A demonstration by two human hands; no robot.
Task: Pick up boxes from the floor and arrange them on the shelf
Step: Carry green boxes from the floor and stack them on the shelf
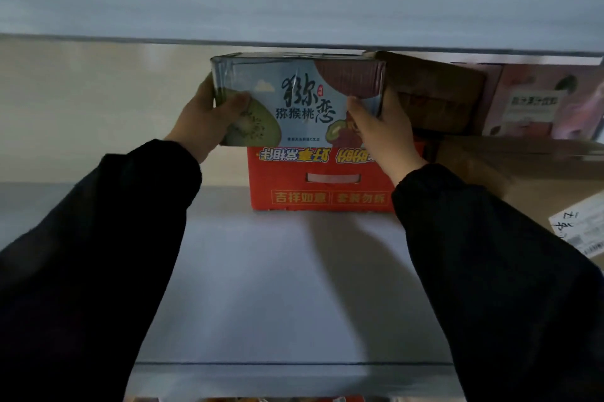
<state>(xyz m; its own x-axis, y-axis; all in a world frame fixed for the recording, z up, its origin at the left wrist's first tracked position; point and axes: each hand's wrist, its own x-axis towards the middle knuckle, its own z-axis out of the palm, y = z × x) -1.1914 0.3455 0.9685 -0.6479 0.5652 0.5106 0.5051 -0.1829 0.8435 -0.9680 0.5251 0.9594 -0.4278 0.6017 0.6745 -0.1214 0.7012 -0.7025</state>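
Left hand (209, 114) and right hand (380, 127) grip kiwi box (294, 97) atop red box (323, 179) on shelf (261, 271).

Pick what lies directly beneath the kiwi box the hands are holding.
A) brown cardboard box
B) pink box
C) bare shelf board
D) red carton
D: the kiwi box, gripped by the left hand and right hand, is right above the red carton.

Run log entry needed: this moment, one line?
hands: left hand, right hand grip kiwi box | place: over red box on shelf, contact unclear
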